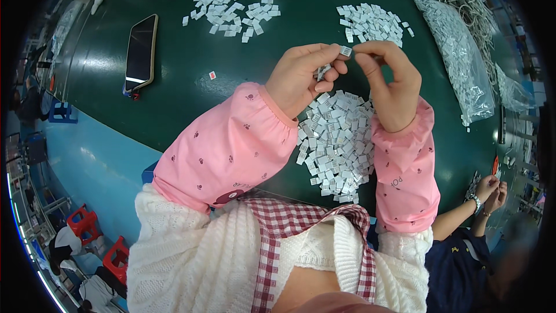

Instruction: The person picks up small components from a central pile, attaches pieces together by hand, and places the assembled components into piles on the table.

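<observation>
Head view: just beyond the near pile [336,145], 1 tag [346,51] is pinched by the left hand [296,76]; whether anything is gripped by the right hand [397,88] cannot be told. Farther beyond, 2 other piles [234,13] [373,23] are spread; much seems left.

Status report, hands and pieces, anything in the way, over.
Left hand pinching small white tag. Right hand close by, grip unclear. Tag pile between forearms. Nothing visibly blocking.

- Head camera: above the near edge of the green table [231,61].
- Faces steeply down, fairly near the table.
- Fisheye reaches blue floor [98,159] left of the table.
</observation>
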`<state>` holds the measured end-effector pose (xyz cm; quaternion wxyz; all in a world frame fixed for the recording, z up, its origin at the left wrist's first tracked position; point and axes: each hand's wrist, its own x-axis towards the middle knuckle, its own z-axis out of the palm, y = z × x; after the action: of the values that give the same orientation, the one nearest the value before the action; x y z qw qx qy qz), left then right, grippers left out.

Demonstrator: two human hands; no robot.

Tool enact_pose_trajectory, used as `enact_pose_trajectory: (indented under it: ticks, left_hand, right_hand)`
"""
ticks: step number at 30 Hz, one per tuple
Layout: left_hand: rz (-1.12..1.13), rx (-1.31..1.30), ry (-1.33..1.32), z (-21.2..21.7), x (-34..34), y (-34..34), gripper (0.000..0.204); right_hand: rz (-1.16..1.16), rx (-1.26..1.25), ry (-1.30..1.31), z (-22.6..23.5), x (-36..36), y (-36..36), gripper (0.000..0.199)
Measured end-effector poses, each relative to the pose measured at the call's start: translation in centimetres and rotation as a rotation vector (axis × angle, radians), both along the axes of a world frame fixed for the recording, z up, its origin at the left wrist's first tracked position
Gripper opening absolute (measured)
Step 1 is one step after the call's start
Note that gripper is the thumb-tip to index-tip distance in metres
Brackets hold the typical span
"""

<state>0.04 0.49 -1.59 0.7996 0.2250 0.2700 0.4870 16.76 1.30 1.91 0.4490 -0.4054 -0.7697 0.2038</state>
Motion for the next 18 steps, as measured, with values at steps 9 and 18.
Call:
enact_pose_trajectory:
  ticks: [9,18]
  left_hand:
    - [0.012,0.068,0.331,0.9,0.4,-0.1,0.02]
    - [-0.029,0.106,0.383,0.9,0.6,-0.2,0.019]
  right_hand:
    - [-0.226,-0.076,-0.341,-3.2,2.6,2.1,0.021]
    - [-0.205,0.137,-0.554,-4.1,3.2,2.6,0.019]
